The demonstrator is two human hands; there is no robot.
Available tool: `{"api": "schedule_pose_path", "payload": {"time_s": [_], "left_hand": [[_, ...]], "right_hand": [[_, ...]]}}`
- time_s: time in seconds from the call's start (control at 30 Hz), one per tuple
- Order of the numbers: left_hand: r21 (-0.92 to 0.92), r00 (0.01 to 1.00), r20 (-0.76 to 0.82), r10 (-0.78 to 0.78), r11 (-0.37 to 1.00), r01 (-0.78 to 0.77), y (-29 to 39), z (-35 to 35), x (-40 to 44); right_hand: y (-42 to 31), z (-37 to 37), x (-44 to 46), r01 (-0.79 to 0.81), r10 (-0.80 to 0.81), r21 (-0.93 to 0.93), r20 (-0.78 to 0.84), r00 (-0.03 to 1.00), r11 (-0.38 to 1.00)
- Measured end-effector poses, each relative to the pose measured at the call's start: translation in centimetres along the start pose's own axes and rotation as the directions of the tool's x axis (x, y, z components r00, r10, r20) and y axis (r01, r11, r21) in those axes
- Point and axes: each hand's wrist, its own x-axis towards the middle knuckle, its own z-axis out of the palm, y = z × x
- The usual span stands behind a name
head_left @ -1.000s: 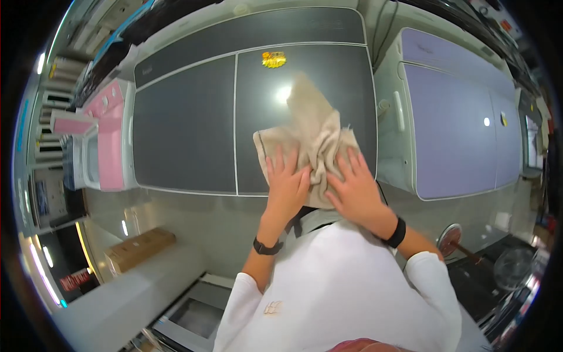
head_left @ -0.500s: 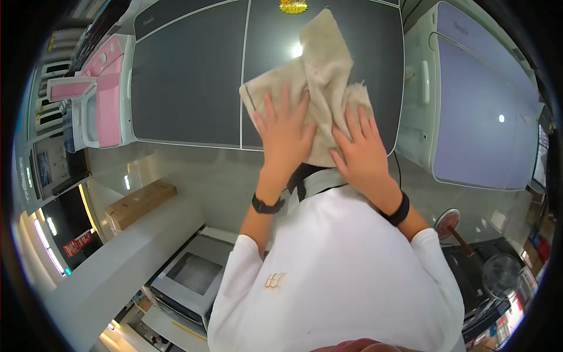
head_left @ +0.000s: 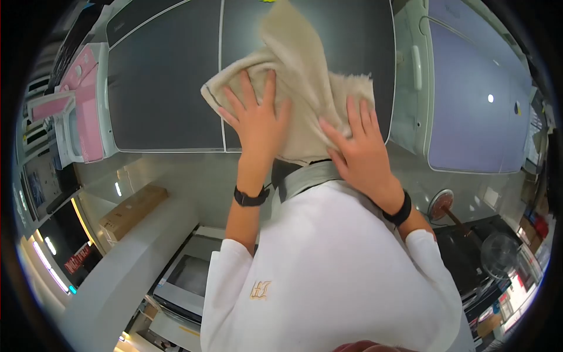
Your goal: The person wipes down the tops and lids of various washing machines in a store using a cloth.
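Observation:
A beige cloth (head_left: 305, 70) lies rumpled over the front edge of a dark grey, flat-topped surface (head_left: 164, 88). My left hand (head_left: 257, 120) rests on its left part with fingers spread; the thumb side is smeared by motion. On the right part of the cloth, my right hand (head_left: 363, 149) lies with fingers stretched out and thumb apart. Neither hand grips the fabric. One corner of the cloth points away from me, and a frayed edge shows above my right fingers.
A lilac-topped appliance (head_left: 478, 100) stands to the right, a pink and white one (head_left: 91, 105) to the left. Behind me are a cardboard box (head_left: 134, 212), a white pillar (head_left: 138, 258), a grey machine (head_left: 185, 281) and a small fan (head_left: 441, 205).
My left hand has moved to the left, and the cloth's left part has spread that way with it. My right hand has stayed nearly in place. The view has shifted a little.

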Motion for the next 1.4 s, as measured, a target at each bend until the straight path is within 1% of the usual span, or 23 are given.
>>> {"api": "schedule_pose_path", "payload": {"time_s": [0.07,0.13,0.17,0.27,0.3,0.33,0.4,0.5,0.57,0.6,0.7,0.73,0.8,0.87,0.9,1.0,1.03,1.13,1.17,1.23,1.33,1.4], "left_hand": [[0.002,0.999,0.034,-0.013,1.000,0.013,-1.1,-0.6,-2.1],[0.016,0.996,0.071,-0.053,0.999,0.052,-2.3,-1.0,-4.5],[0.002,0.997,0.059,-0.058,0.998,0.058,-3.1,-1.1,-4.9],[-0.041,0.996,0.076,-0.056,0.997,0.060,-4.8,-1.8,-6.4],[-0.048,0.996,0.079,-0.051,0.997,0.054,-5.1,-2.3,-5.8],[-0.053,0.996,0.074,-0.040,0.998,0.044,-5.7,-2.5,-4.9],[-0.054,1.000,0.016,-0.003,0.999,0.004,-7.3,-2.5,-2.0],[-0.066,1.000,0.009,0.025,0.997,-0.024,-10.5,-3.1,-1.3],[-0.064,1.000,0.005,0.016,0.998,-0.016,-12.7,-3.2,-0.9],[-0.050,1.000,0.012,0.000,0.999,0.000,-13.5,-3.4,-2.0],[-0.058,0.997,0.066,-0.035,0.998,0.038,-16.9,-4.3,-5.0],[-0.073,0.996,0.076,-0.035,0.996,0.041,-18.0,-4.5,-5.1],[-0.038,0.994,0.104,0.035,0.999,-0.031,-20.4,-5.4,-3.9],[0.009,0.985,0.142,0.100,0.995,-0.102,-22.4,-6.5,-2.4],[0.010,0.987,0.105,0.121,0.992,-0.123,-23.5,-6.8,-1.5],[-0.006,0.986,0.019,0.166,0.986,-0.166,-26.3,-6.9,1.0],[-0.024,0.985,-0.008,0.172,0.985,-0.172,-26.9,-6.8,1.3],[-0.041,0.988,-0.052,0.145,0.988,-0.147,-27.7,-6.0,0.0],[-0.043,0.991,-0.062,0.119,0.992,-0.122,-27.9,-5.7,-1.2],[-0.105,0.990,-0.060,0.131,0.985,-0.136,-28.6,-6.0,-3.7],[-0.129,0.976,-0.097,0.197,0.969,-0.209,-30.1,-6.3,-3.0],[-0.110,0.966,-0.116,0.233,0.963,-0.245,-31.1,-5.9,-1.4]], "right_hand": [[0.4,-0.9,-1.2,0.018,-0.021,0.026,0.117,0.993,0.999],[1.9,-1.4,-1.4,-0.023,0.029,-0.055,0.118,0.993,0.998],[1.9,-1.3,-1.5,-0.053,0.064,-0.094,0.123,0.990,0.994],[0.3,-0.9,2.0,-0.107,0.108,-0.062,0.024,0.994,0.992],[-0.7,-0.3,3.4,-0.115,0.114,-0.112,-0.019,0.993,0.987],[-1.4,0.6,4.5,-0.077,0.076,-0.156,-0.016,0.997,0.985],[-2.7,2.7,6.0,-0.011,0.006,-0.238,-0.022,1.000,0.971],[-6.8,3.2,5.5,0.070,-0.066,-0.078,0.051,0.997,0.994],[-8.3,3.2,4.3,0.055,-0.051,-0.054,0.089,0.995,0.997],[-8.7,3.3,3.9,0.050,-0.045,-0.041,0.110,0.993,0.998],[-9.1,4.2,4.6,-0.022,0.028,-0.082,0.077,0.997,0.996],[-9.4,4.7,5.9,-0.022,0.026,-0.096,0.041,0.999,0.995],[-10.2,5.4,8.4,-0.036,0.033,-0.129,-0.027,0.999,0.991],[-11.0,6.2,12.1,-0.017,0.000,-0.210,-0.083,0.997,0.978],[-11.8,6.5,13.4,-0.013,-0.011,-0.246,-0.094,0.995,0.969],[-15.5,7.1,15.7,0.063,-0.055,-0.234,0.040,0.998,0.970],[-16.8,8.0,15.8,0.094,-0.062,-0.233,0.144,0.988,0.968],[-21.4,10.2,13.2,0.200,-0.181,-0.211,0.102,0.978,0.957],[-22.2,10.2,12.3,0.169,-0.153,-0.173,0.104,0.983,0.970],[-22.8,9.5,11.0,0.116,-0.106,-0.091,0.111,0.988,0.989],[-21.0,7.9,12.1,0.020,0.008,-0.133,0.211,0.977,0.991],[-19.5,7.6,14.6,0.038,-0.006,-0.171,0.182,0.983,0.985]]}}
